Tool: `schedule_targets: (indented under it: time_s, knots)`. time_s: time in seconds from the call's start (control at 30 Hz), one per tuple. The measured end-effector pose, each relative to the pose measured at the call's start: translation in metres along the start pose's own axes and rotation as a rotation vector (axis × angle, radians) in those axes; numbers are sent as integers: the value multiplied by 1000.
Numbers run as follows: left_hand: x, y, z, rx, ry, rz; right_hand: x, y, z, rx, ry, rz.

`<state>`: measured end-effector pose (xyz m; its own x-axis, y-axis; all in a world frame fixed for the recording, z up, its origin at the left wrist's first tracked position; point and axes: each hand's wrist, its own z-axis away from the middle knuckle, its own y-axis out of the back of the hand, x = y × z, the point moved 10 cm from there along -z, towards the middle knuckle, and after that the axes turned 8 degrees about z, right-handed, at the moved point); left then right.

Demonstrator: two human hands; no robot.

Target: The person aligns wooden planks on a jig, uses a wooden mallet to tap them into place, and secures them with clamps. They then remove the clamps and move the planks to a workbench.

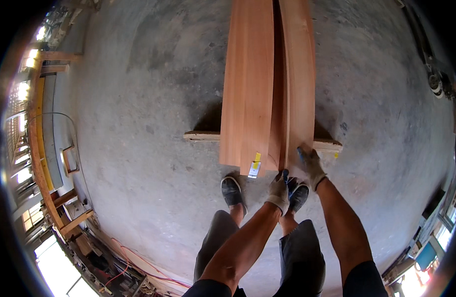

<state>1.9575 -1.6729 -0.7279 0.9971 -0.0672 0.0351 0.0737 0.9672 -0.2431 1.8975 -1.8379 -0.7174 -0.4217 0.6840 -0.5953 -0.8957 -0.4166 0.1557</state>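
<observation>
Long reddish-brown wooden boards (248,99) lie lengthwise ahead of me, raised on a wooden crosspiece (203,136). A lighter wooden board (301,84) sits to their right, tilted, with a dark gap between. My left hand (279,190), in a pale work glove with blue on the fingers, is closed at the near left corner of the lighter board. My right hand (313,169), gloved alike, grips that board's right edge near its end, its blue-tipped thumb on top; its other fingers are hidden. A white label with yellow tape (254,169) is stuck on the left boards' end.
My shoes (231,191) stand on the grey concrete floor (153,148) just below the board ends. Along the left wall are a wooden rail (39,143), leaning planks and an orange cord (139,262). Machinery (436,84) stands at the far right.
</observation>
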Motion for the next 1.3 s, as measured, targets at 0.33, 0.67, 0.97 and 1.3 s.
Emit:
schedule_targets:
  time_s: [0.33, 0.67, 0.97, 1.3]
  knots:
    - [97, -39, 38, -57, -854, -1253, 1, -32, -20, 32, 139, 241]
    - [82, -45, 38, -99, -647, -1167, -1, -12, 21, 106, -107, 235]
    - [49, -20, 233, -416, -424, -1028, -1, 54, 197, -373, -37, -70]
    - [-7, -76, 299, -227, 215, -357, 135, 143, 585, -258, -489, -175]
